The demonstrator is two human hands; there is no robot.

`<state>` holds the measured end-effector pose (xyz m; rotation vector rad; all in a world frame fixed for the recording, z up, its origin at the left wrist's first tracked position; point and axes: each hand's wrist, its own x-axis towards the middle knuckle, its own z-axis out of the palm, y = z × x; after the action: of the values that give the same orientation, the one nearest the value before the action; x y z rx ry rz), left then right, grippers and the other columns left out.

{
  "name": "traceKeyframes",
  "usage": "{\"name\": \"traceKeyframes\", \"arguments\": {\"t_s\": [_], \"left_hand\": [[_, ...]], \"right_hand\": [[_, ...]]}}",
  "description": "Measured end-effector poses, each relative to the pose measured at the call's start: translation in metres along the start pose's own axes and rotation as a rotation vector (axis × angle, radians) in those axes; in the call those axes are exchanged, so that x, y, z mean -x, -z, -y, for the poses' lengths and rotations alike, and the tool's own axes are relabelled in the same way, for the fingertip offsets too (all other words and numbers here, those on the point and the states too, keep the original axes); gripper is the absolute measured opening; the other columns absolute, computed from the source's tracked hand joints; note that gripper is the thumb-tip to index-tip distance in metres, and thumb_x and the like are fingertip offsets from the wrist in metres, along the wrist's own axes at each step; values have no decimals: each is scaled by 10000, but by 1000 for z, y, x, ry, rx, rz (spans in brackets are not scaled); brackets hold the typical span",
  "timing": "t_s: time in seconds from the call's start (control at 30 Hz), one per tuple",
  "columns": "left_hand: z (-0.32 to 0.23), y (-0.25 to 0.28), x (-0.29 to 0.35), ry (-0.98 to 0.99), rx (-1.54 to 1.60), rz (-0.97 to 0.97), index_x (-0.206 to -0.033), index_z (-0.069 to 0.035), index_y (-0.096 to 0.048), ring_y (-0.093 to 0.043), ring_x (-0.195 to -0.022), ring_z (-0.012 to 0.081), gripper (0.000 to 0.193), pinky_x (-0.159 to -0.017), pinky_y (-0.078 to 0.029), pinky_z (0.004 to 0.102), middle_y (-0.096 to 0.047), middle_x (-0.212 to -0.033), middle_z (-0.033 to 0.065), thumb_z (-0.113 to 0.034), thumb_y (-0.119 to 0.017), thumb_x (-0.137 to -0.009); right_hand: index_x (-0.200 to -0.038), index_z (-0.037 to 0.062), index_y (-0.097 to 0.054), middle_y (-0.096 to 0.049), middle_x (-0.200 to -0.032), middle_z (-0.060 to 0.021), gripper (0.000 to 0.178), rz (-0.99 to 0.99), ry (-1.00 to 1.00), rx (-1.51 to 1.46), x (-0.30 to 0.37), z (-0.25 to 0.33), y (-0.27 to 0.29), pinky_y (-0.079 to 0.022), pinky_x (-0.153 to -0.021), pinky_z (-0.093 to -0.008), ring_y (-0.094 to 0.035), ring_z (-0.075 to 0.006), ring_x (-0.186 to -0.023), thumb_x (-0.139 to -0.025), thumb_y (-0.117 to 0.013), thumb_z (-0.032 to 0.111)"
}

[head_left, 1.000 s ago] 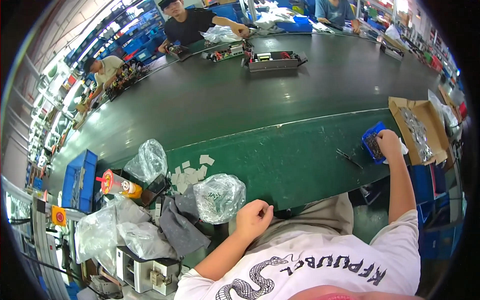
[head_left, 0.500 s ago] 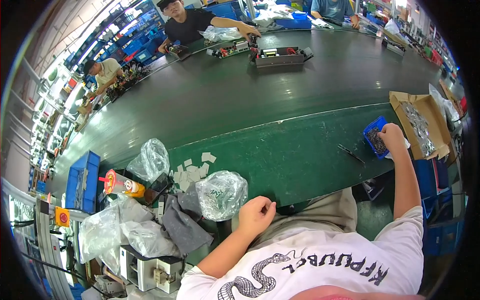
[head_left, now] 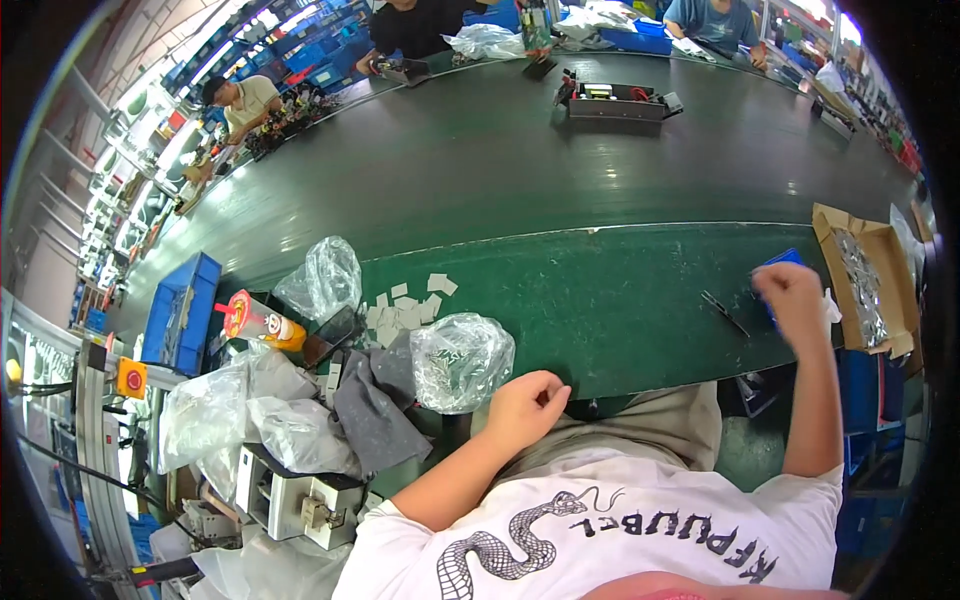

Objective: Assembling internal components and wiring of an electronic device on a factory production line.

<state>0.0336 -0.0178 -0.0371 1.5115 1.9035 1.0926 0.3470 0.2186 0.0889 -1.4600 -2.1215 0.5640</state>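
Note:
My right hand (head_left: 797, 300) is raised over the small blue tray (head_left: 790, 257) at the right of the green bench, hiding most of it. Its fingers are curled together in a pinch; whatever they hold is too small to see. Resting by the bench's front edge, my left hand (head_left: 527, 405) is closed, the inside of its fingers hidden. Just beyond it lies a clear plastic bag (head_left: 462, 362) of small metal parts. A thin dark tool (head_left: 725, 313), perhaps tweezers, lies left of the tray.
Small pale square pieces (head_left: 398, 315) are scattered left, beside a drink cup (head_left: 258, 322), a grey cloth (head_left: 380, 405) and a blue bin (head_left: 182, 315). An open cardboard box (head_left: 865, 290) stands right. A metal-cased electronic unit (head_left: 617, 104) sits on the dark belt; people work beyond.
My right hand has come up out of the blue tray's small dark parts. My left hand stays closed by the edge. Across the belt, a circuit assembly has been lifted upright. The view has shifted.

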Motion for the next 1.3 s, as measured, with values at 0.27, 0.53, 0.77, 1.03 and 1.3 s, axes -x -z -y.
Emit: {"name": "traceKeyframes", "arguments": {"t_s": [0.27, 0.53, 0.77, 1.03, 1.3], "left_hand": [[-61, 10, -32, 297, 871, 361, -1146, -58, -669, -615, -806, 83, 236, -671, -507, 245, -693, -963, 12, -225, -517, -1078], [-65, 23, -32, 375, 789, 382, -1021, -57, -685, -613, -778, 77, 206, -671, -503, 237, -705, -913, 4, -209, -553, -1063], [-50, 11, -24, 393, 1041, 350, -1001, -68, -680, -596, -766, 96, 133, -708, -477, 245, -695, -891, 14, -177, -609, -1033], [-52, 5, -17, 480, 1142, 294, -996, -78, -697, -583, -766, 66, 91, -687, -459, 216, -678, -865, -14, -166, -680, -986], [-44, 3, -17, 575, 1052, 362, -986, -77, -705, -584, -755, 91, 78, -696, -466, 229, -685, -854, 5, -140, -660, -992]], "right_hand": [[-878, 27, -730, -712, -785, -131, 125, 462, 513, -289, 54, 106, -79, -542, -631, -360, -701, -281, -702, -884, -731, 153], [-863, 43, -711, -708, -770, -115, 85, 513, 662, -297, 57, 107, -88, -531, -600, -367, -692, -284, -677, -892, -706, 122], [-873, 55, -731, -716, -798, -99, 119, 509, 536, -445, 66, 101, -95, -537, -623, -360, -690, -267, -715, -887, -738, 173], [-837, 41, -745, -733, -813, -77, 82, 231, 629, -569, 80, 84, -119, -567, -623, -315, -713, -206, -701, -819, -801, 97], [-839, 32, -737, -712, -786, -97, 149, 396, 419, -541, 81, 83, -110, -566, -620, -311, -703, -200, -689, -781, -842, 119]]}}
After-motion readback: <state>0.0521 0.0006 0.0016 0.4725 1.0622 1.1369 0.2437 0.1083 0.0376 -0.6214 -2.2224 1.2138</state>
